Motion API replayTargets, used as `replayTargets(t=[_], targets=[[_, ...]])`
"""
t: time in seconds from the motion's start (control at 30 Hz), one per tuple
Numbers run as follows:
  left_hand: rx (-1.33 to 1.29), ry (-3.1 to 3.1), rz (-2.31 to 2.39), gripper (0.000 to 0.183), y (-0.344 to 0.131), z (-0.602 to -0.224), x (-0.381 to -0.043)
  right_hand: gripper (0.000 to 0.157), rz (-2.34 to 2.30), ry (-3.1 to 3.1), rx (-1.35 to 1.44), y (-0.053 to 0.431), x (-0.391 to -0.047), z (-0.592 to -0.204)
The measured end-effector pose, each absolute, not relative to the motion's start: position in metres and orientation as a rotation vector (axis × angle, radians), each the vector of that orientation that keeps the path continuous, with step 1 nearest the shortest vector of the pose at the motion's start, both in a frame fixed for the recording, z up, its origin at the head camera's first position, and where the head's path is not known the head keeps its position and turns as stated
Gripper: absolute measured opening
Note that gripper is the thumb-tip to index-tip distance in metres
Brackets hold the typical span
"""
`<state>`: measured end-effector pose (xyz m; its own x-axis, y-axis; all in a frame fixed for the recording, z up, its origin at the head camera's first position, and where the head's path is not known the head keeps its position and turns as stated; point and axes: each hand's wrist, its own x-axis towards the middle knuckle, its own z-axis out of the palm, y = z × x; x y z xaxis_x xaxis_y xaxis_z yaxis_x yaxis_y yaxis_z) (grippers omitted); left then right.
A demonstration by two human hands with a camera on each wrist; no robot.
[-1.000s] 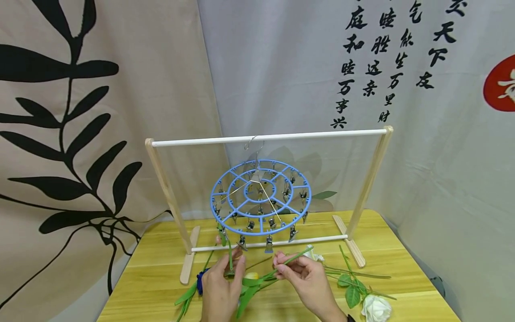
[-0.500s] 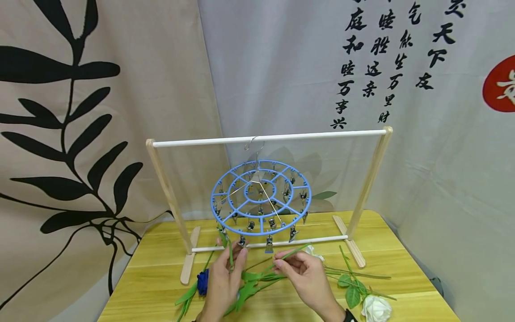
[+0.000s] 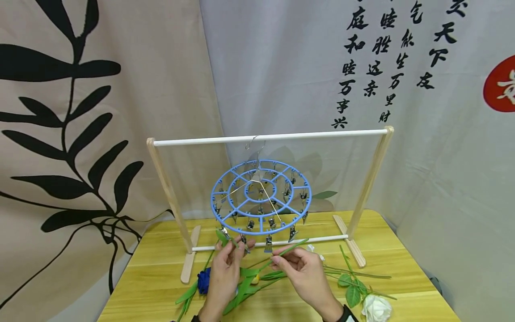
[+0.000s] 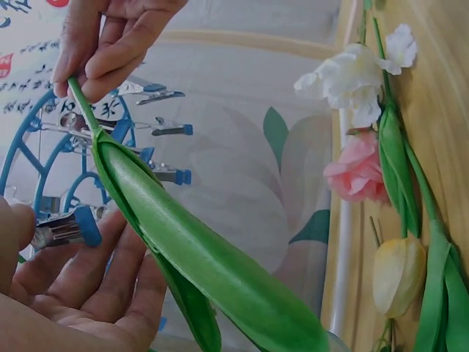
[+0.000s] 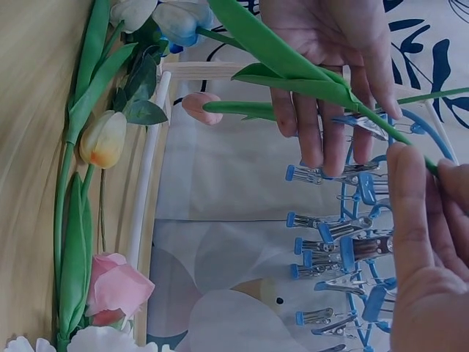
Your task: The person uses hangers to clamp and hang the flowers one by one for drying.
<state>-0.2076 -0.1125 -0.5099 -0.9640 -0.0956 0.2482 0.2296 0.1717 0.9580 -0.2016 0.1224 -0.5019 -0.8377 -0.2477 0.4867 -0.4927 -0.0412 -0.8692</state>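
Observation:
My right hand pinches a green flower stem between thumb and fingers. A long green leaf grows from this stem and slants down past my left hand. My left hand is up at the near rim of the blue round clip hanger, its thumb against a metal clip with blue tips and its fingers behind the clip. Beside that hand a peach tulip hangs head down from the hanger. The flower head of the stem in my right hand is hard to make out.
The hanger hooks onto a white bar of a wooden stand. On the table lie a blue flower, a white rose, a yellow tulip and a pink flower. Several other clips dangle from the hanger.
My left hand has risen to the near clip, which now tilts in its grasp. My right hand has shifted slightly left, still pinching the stem.

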Motion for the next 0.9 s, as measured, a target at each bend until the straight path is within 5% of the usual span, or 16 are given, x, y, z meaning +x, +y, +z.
replayTargets(t=[0.9], targets=[[-0.239, -2.237, -1.962, 0.035, -0.116, -0.489, -0.207, 0.015, 2.011, -2.023, 0.785, 0.120, -0.206, -0.496]])
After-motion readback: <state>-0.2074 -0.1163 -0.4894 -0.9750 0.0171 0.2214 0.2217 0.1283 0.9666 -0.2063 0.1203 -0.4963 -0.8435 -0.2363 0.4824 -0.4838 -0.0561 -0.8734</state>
